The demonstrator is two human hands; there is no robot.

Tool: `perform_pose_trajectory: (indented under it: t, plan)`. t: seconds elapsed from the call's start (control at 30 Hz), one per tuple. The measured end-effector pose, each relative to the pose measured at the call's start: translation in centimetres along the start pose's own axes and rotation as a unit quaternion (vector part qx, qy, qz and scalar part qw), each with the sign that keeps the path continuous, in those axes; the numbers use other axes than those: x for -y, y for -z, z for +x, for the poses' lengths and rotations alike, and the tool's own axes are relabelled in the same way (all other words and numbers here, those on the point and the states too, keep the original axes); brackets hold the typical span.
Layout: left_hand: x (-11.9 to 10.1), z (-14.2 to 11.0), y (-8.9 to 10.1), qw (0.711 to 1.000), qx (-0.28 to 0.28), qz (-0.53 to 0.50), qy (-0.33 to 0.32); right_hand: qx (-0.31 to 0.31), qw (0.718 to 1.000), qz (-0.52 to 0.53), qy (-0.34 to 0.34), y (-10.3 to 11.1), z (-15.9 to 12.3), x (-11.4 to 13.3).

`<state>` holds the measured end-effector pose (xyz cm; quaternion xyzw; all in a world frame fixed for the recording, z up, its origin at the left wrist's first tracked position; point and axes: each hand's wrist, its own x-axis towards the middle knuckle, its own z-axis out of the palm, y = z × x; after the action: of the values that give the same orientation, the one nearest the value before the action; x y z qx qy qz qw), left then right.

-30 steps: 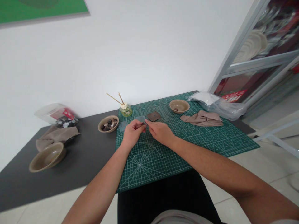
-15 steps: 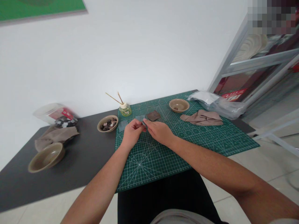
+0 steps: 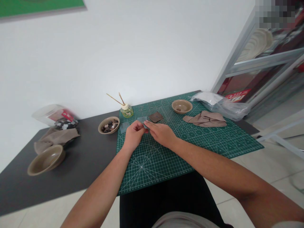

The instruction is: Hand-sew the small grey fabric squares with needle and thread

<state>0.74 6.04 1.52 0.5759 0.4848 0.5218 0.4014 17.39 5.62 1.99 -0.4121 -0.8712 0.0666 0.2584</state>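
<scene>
My left hand (image 3: 133, 134) and my right hand (image 3: 161, 133) meet above the cutting mat (image 3: 152, 167), fingertips together. The right fingers press a small blue-grey piece (image 3: 145, 125), perhaps a scrap of sheet, against what the left fingers pinch. The left hand's item is hidden between the fingers. Just beyond the hands lies a blue-grey square sheet (image 3: 142, 119), with a brown square sheet (image 3: 156, 117) to its right. Another blue-grey sheet (image 3: 124, 127) rests left of my left hand, near a bowl (image 3: 101, 130) of small dark and pale chips.
At the back stands a diffuser bottle (image 3: 127, 110) with sticks. To the right are a bowl (image 3: 176, 104) with a small brown piece, a crumpled brown cloth (image 3: 206, 119) and a plastic bag (image 3: 223, 104). Far left: another bowl (image 3: 45, 160), cloth (image 3: 55, 137) and a tipped clear jar (image 3: 46, 114).
The fingertips have shifted slightly against each other, and the blue-grey piece shows more at the right fingers; a dark bit visible earlier is now covered. The view has drifted slightly.
</scene>
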Motion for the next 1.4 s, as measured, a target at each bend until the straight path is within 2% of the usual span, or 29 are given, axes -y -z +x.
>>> perform_pose_trajectory:
  t: [0.17,0.33,0.47,0.6,0.7,1.0,1.17,1.4]
  plan:
    - [0.12,0.03,-0.24,0.998,0.001,-0.054,0.013,-0.003,0.998,0.006,-0.068,-0.23,0.0,-0.25]
    - [0.24,0.04,-0.25,0.999,0.008,-0.035,0.011,-0.002,0.999,0.007,-0.045,-0.28,-0.05,-0.26]
    - [-0.02,-0.02,-0.19,1.0,-0.011,-0.022,-0.017,-0.004,0.998,0.004,-0.055,-0.27,0.04,-0.28]
    - [-0.22,0.13,-0.16,0.996,-0.05,-0.063,-0.045,-0.002,0.997,0.003,-0.079,0.04,0.18,-0.43]
    - [0.0,0.23,-0.16,0.994,-0.043,-0.084,-0.047,-0.014,0.996,0.008,-0.085,0.28,0.19,-0.53]
    - [0.25,0.08,-0.25,0.993,0.014,-0.112,0.035,-0.04,0.998,0.026,-0.032,0.03,0.01,-0.67]
    - [-0.29,0.01,-0.02,1.0,0.009,-0.02,0.017,-0.047,0.998,0.039,0.01,-0.21,0.0,-0.72]
    - [-0.47,-0.05,-0.06,0.999,0.007,-0.025,0.025,-0.052,0.997,0.044,0.03,-0.33,0.15,-0.74]
